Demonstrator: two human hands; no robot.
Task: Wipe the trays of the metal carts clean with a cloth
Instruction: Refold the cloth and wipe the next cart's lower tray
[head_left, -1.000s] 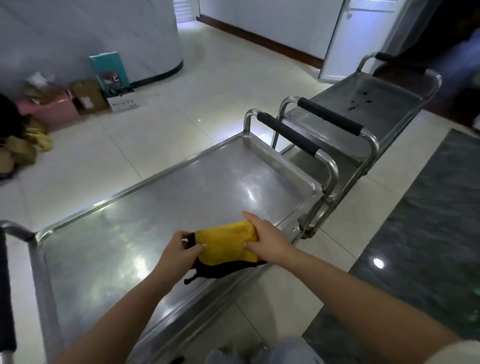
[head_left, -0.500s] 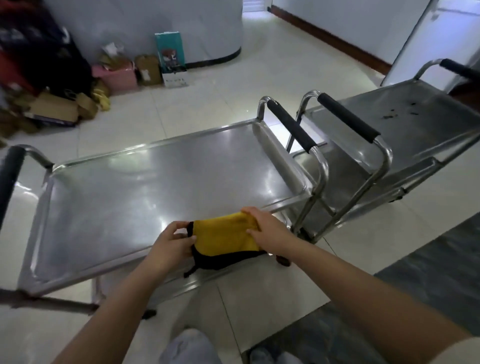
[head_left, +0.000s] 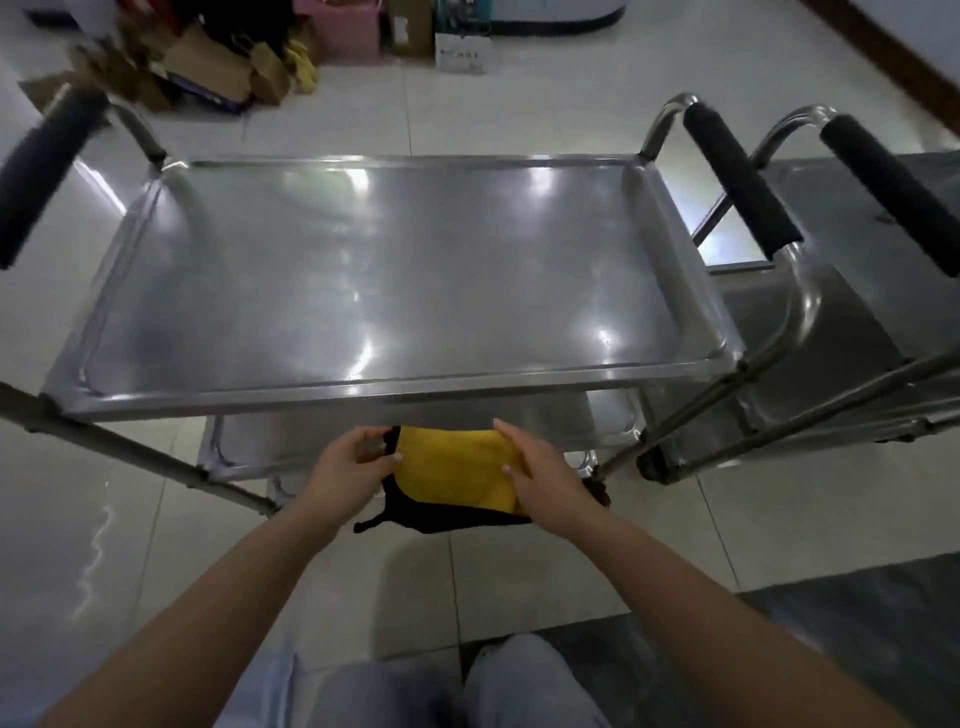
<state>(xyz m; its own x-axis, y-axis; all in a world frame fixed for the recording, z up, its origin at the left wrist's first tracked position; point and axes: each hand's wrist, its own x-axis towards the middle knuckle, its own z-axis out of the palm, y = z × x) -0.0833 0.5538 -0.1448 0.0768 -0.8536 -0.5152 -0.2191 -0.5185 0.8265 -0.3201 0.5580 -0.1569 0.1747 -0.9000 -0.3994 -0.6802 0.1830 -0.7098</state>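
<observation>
Both bare forearms reach forward and angle in toward each other, left hand (head_left: 349, 470) pinching the cloth's (head_left: 457, 470) left edge with curled fingers, right hand (head_left: 545, 475) lying over its right side, thumb tucked on top.

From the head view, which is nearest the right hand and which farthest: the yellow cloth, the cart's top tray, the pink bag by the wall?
1. Yellow cloth: under the right hand, which holds it.
2. Top tray: its near rim lies just beyond the fingers.
3. Pink bag: far across the floor, by the wall.
</observation>
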